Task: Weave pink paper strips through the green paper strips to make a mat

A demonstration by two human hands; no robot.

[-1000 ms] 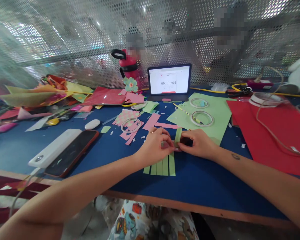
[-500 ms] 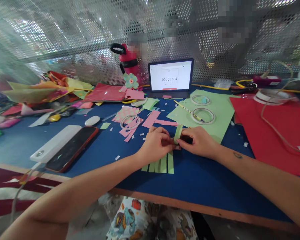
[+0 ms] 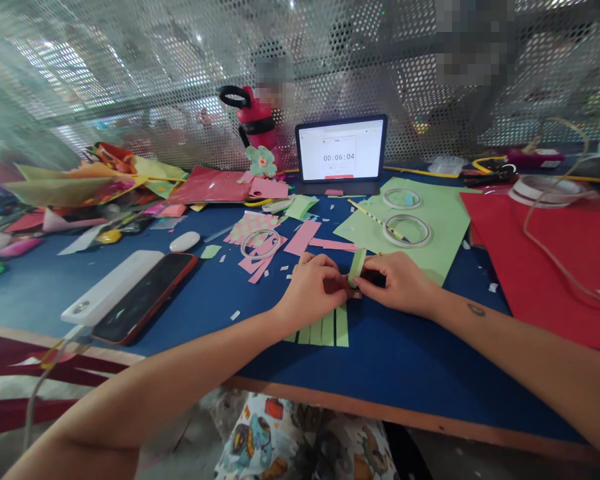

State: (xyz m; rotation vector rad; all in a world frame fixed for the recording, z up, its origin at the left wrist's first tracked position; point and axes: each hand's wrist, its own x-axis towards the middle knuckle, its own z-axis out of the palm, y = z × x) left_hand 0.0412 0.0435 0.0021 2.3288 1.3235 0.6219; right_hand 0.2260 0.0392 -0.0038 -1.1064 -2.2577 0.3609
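Observation:
Green paper strips (image 3: 324, 329) lie side by side on the blue table, their far ends hidden under my hands. One green strip (image 3: 357, 268) is folded upward between my two hands. My right hand (image 3: 397, 281) is closed, thumb and fingers pinching this raised strip at its lower end. My left hand (image 3: 317, 288) is closed beside it, fingertips pressed down at the strip's base. What lies under those left fingertips is mostly hidden; a bit of pink paper (image 3: 356, 294) shows between the hands.
Pink paper pieces (image 3: 303, 237) and a tape roll (image 3: 261, 245) lie beyond my left hand. Green sheets (image 3: 445, 227) bear two tape rolls and a pencil (image 3: 375, 219). A red sheet (image 3: 555, 267) is at right; a phone (image 3: 147, 297) and power bank (image 3: 113, 287) at left.

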